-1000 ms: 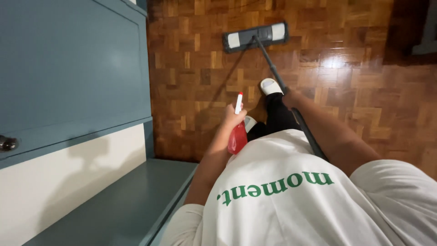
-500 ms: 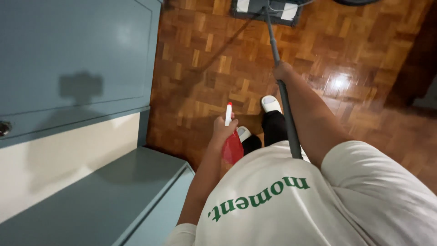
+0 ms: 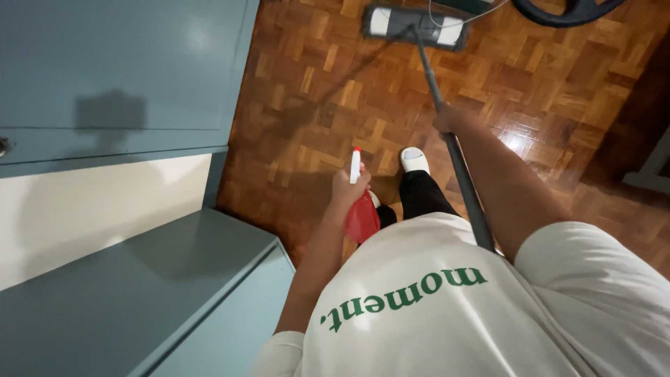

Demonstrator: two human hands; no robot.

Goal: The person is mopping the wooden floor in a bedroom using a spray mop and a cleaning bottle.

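Note:
My left hand (image 3: 347, 190) grips a red spray bottle (image 3: 362, 216) with a white nozzle, held in front of my waist and pointing up the frame. My right hand (image 3: 448, 119) is closed round the dark handle (image 3: 464, 188) of a flat mop. The mop's grey and white head (image 3: 416, 25) rests on the parquet floor (image 3: 328, 91) far ahead. One foot in a white slipper (image 3: 414, 160) stands between the two hands.
A blue-grey cabinet door (image 3: 118, 70) stands at the left, with a low blue-grey bench top (image 3: 132, 286) below it against a cream wall. A dark curved object (image 3: 569, 12) lies at the top right. A grey furniture leg (image 3: 645, 174) is at the right edge.
The mop head has slid further away up the floor. The view has tilted, and my left hand with the bottle sits lower against my waist.

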